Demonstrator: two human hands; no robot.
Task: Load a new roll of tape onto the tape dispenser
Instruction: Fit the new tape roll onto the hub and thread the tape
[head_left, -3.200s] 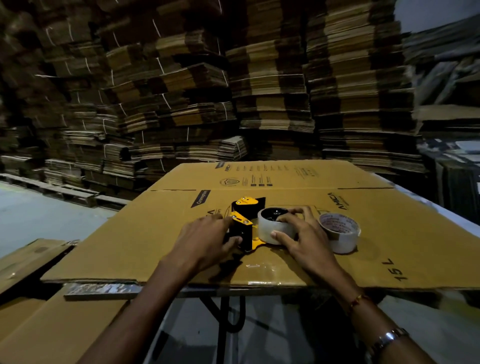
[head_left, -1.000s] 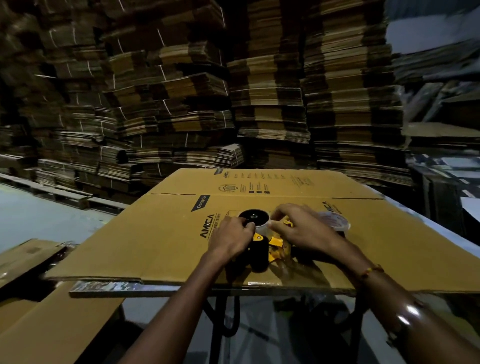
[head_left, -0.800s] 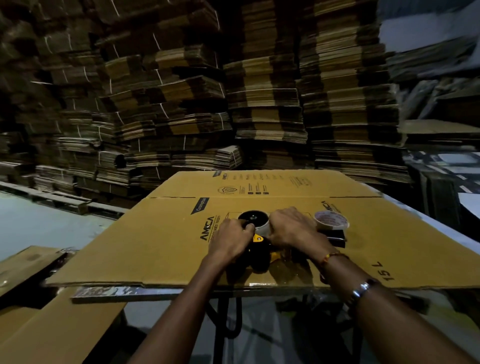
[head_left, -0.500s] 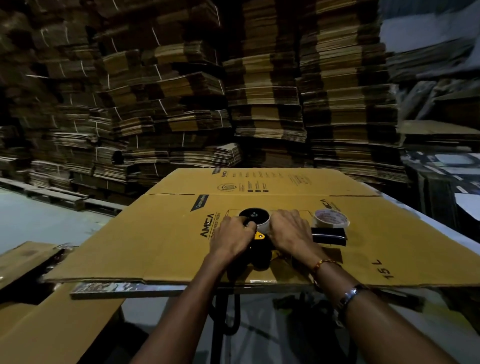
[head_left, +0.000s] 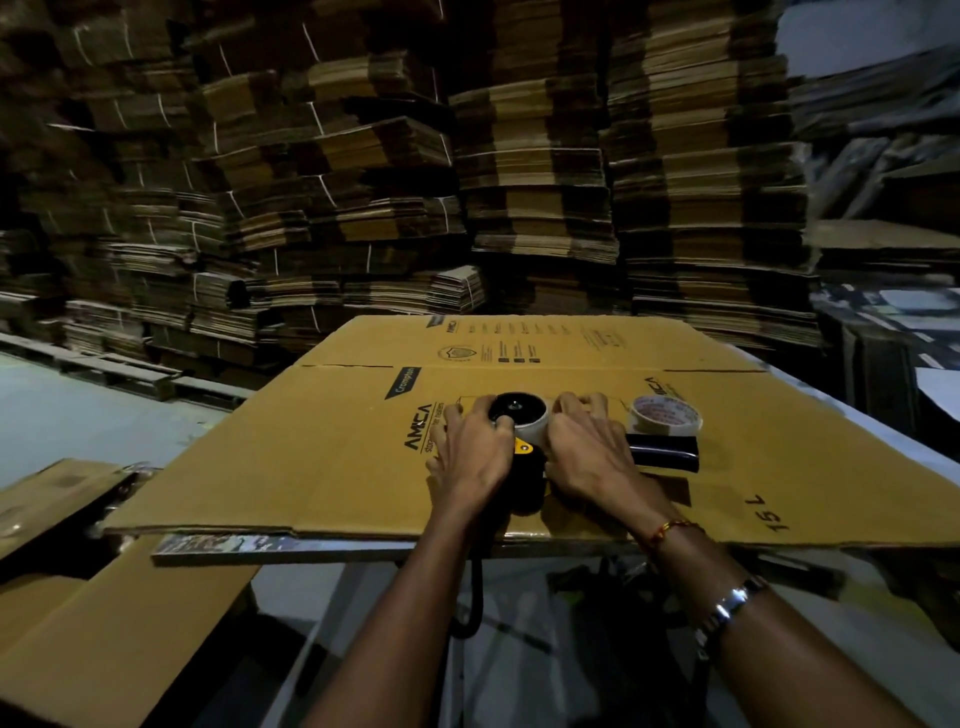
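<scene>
A black and yellow tape dispenser (head_left: 525, 467) lies on its side on a flattened cardboard box (head_left: 322, 447). A whitish tape roll (head_left: 535, 426) sits around the dispenser's black hub (head_left: 514, 406). My left hand (head_left: 470, 457) grips the roll and hub from the left, thumb on the hub's edge. My right hand (head_left: 587, 452) holds the roll's right side and covers part of the dispenser. The dispenser's black handle (head_left: 662, 451) sticks out to the right. A second tape roll (head_left: 665, 420) with a red-printed core stands just behind the handle.
The cardboard sheet lies on a metal table whose front edge (head_left: 223, 545) shows below it. Tall stacks of flattened cartons (head_left: 467, 171) fill the background. More flat cardboard (head_left: 93, 639) lies low at the left. A wooden pallet (head_left: 119, 369) sits on the floor at the left.
The roll, earlier held beside the dispenser, now sits on the hub. My right hand has drawn in from the second roll to the mounted roll. The left hand stays on the hub.
</scene>
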